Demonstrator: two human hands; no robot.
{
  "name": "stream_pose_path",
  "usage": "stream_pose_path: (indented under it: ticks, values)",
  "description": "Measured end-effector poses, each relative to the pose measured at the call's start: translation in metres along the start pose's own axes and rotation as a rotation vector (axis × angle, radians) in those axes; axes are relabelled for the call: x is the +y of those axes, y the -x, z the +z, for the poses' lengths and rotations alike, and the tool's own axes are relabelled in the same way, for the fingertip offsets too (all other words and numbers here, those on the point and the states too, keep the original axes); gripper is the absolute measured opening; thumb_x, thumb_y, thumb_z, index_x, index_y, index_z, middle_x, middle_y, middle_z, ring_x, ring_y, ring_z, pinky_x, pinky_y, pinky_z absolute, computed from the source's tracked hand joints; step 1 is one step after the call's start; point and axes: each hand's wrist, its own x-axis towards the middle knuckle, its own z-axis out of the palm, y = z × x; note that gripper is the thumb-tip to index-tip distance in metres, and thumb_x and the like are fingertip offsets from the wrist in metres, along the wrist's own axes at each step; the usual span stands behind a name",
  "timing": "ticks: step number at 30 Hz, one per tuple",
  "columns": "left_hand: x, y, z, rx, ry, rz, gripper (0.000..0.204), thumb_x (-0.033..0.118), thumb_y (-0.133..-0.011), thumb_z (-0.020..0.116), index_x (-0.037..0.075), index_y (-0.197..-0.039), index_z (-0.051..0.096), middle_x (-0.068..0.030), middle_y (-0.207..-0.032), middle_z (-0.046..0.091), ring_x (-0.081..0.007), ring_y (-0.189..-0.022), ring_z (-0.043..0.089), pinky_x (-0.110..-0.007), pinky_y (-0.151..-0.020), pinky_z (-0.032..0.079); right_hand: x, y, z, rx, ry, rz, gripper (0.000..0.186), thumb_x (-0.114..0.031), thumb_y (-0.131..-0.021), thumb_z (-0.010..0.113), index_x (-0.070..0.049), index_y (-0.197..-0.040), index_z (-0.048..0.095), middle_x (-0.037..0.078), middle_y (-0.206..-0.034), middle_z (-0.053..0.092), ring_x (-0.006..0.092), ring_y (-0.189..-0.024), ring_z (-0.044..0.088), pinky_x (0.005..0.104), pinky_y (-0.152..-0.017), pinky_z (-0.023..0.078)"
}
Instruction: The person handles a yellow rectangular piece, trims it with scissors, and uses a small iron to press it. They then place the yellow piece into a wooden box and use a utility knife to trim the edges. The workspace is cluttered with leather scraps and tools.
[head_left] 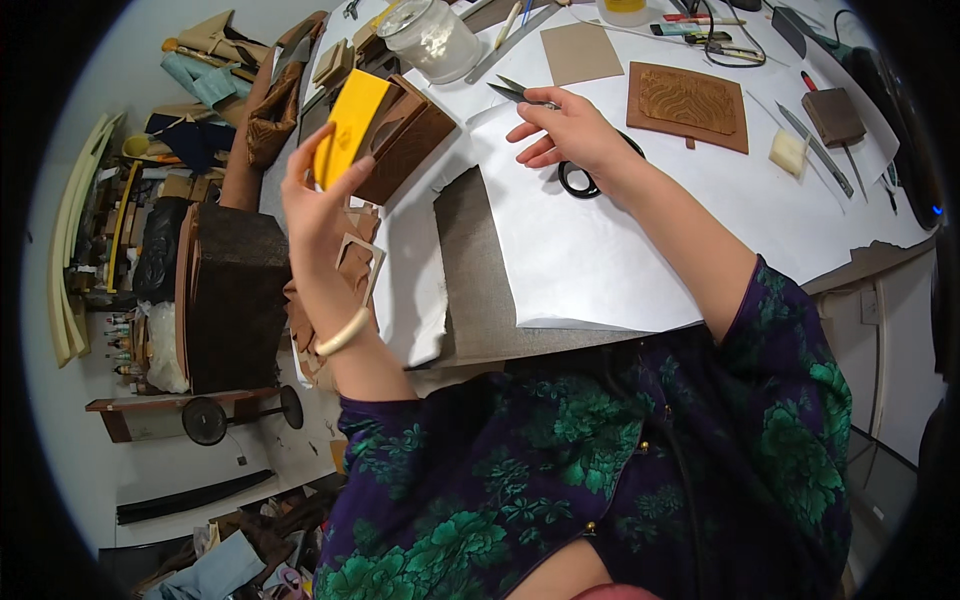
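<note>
My left hand (318,195) is raised at the left of the table, its thumb and fingers closed on a flat yellow block or box (357,115). Just behind it stands a brown wooden holder (412,140) with slots. Over the white paper, my right hand (565,130) is at a pair of scissors (577,181) with black handles. Their open blades point to the far left past my thumb and index finger, which appear to pinch them. The other fingers are loosely apart. My hand and wrist hide the middle of the scissors.
A tooled brown leather panel (688,107) and a beige square (581,53) lie farther back. A clear jar (430,38) stands at the far left. Knives, a brown block (833,116) and a whitish lump (788,150) lie right. Leather scraps (357,262) crowd the left edge.
</note>
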Motion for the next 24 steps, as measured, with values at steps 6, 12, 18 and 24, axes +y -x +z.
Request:
stream_pose_path:
  ticks: [6, 12, 18, 24]
  values:
    - [-0.049, -0.056, -0.052, -0.155, -0.339, 0.054, 0.065, 0.015, -0.075, 0.093, 0.008, -0.135, 0.068, -0.0058, -0.128, 0.058, -0.0153, -0.107, 0.063, -0.028, -0.088, 0.053, -0.004, 0.003, 0.006, -0.021, 0.035, 0.005, 0.069, -0.028, -0.1, 0.062, 0.005, -0.153, 0.034, 0.015, -0.106, 0.072, 0.0198, -0.081, 0.074, 0.0296, -0.072, 0.061]
    - [-0.082, -0.087, -0.041, -0.214, -0.38, 0.08, 0.062, 0.017, -0.074, 0.093, 0.008, -0.131, 0.071, -0.0065, -0.13, 0.059, -0.0187, -0.121, 0.058, -0.031, -0.104, 0.045, 0.003, -0.003, 0.001, -0.01, 0.05, -0.032, 0.068, -0.026, -0.097, 0.062, 0.005, -0.152, 0.035, 0.018, -0.103, 0.073, 0.0204, -0.076, 0.073, 0.0305, -0.07, 0.061]
    - [-0.101, -0.085, -0.038, -0.218, -0.273, -0.013, 0.066, 0.011, -0.077, 0.091, 0.006, -0.138, 0.065, -0.0059, -0.134, 0.059, -0.0189, -0.125, 0.058, -0.031, -0.107, 0.044, -0.003, -0.006, -0.001, 0.003, 0.022, -0.043, 0.064, -0.026, -0.099, 0.063, 0.005, -0.149, 0.039, 0.017, -0.103, 0.073, 0.0212, -0.079, 0.073, 0.0306, -0.069, 0.06]
    - [-0.098, -0.084, -0.037, -0.234, -0.213, -0.05, 0.066, 0.008, -0.078, 0.09, 0.008, -0.139, 0.063, -0.0061, -0.139, 0.06, -0.0182, -0.123, 0.059, -0.03, -0.106, 0.048, -0.003, -0.004, 0.002, -0.01, 0.05, -0.032, 0.062, -0.023, -0.099, 0.062, 0.006, -0.149, 0.039, 0.016, -0.102, 0.074, 0.0198, -0.078, 0.073, 0.0303, -0.068, 0.06]
